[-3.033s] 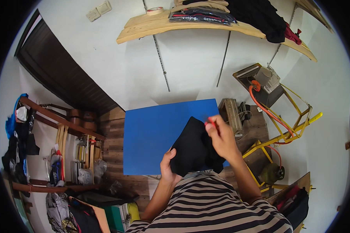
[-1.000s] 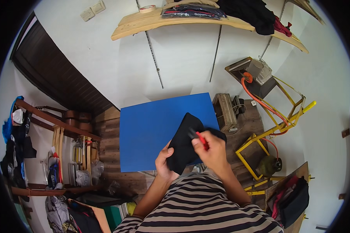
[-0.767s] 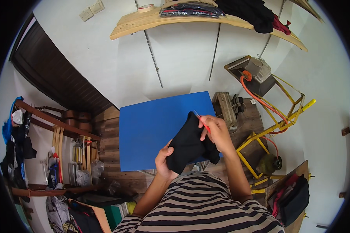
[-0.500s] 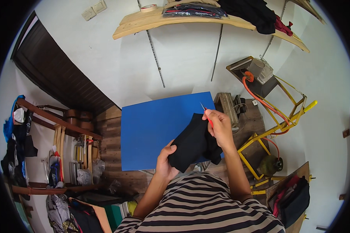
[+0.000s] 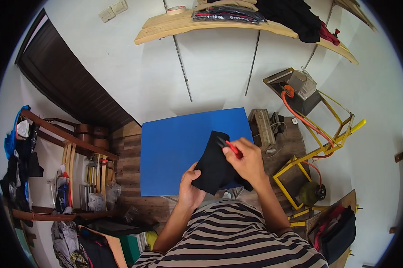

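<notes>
While the left hand (image 5: pixel 189 186) pinched the lower left edge of a black cloth (image 5: pixel 215 167), its thumb lay on top of the fabric and its fingers were mostly hidden beneath. The right hand (image 5: pixel 247 161) was closed around a pair of red-handled snips (image 5: pixel 233 150), whose dark tips pointed up and to the left over the upper part of the cloth. Whether those tips touched the fabric, or stood parted, could not be told. The cloth was in front of the person's striped shirt (image 5: pixel 228 228), overlapping the near right part of a blue tabletop (image 5: pixel 174 152) in the view; whether any of it rested there was unclear.

Just beyond the table's right edge, a wooden crate (image 5: pixel 262 129) stood on the floor. Farther right was a yellow metal frame (image 5: pixel 299 159) with an orange hose (image 5: pixel 295 111), and a green gas cylinder (image 5: pixel 309 194) stood near its lower part. On the wall ahead, a wooden shelf (image 5: pixel 159 30) bore a roll of tape (image 5: pixel 176 10), plastic-wrapped garments (image 5: pixel 228 16) and a loose black garment (image 5: pixel 293 20). A dark door (image 5: pixel 67 76) was at the left.
</notes>
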`<act>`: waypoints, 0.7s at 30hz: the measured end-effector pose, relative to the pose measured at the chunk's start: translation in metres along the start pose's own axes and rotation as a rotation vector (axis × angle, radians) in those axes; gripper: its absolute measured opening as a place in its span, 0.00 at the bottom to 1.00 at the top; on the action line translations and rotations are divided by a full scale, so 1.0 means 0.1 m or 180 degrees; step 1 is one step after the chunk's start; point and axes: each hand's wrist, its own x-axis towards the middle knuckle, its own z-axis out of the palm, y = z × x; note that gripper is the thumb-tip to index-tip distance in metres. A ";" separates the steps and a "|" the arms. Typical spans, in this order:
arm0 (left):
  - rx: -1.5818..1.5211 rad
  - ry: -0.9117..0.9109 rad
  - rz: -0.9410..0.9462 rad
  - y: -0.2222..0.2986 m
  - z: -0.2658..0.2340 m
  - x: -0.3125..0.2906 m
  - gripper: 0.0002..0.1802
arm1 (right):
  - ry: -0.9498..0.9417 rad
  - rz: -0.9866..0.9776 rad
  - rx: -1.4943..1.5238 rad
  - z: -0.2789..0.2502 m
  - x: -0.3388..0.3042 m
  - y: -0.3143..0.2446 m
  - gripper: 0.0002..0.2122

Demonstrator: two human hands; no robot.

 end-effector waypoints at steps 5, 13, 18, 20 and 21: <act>0.0129 -0.0039 0.0035 -0.01 -0.02 -0.01 0.28 | -0.0125 -0.0109 -0.0130 -0.04 -0.16 -0.17 0.08; 0.0144 -0.0233 0.0022 0.01 0.01 0.00 0.27 | 0.0079 -0.0272 -0.0395 -0.01 -0.19 -0.14 0.11; 0.0134 -0.0201 -0.0011 0.02 0.03 -0.03 0.28 | 0.0004 -0.0222 -0.0357 -0.01 -0.22 -0.16 0.08; 0.0148 -0.0192 -0.0011 0.03 0.05 -0.03 0.29 | 0.0021 -0.0253 -0.0332 -0.01 -0.22 -0.18 0.08; 0.0135 -0.0285 -0.0027 0.04 0.05 -0.04 0.29 | 0.0019 -0.0264 -0.0330 -0.01 -0.22 -0.19 0.08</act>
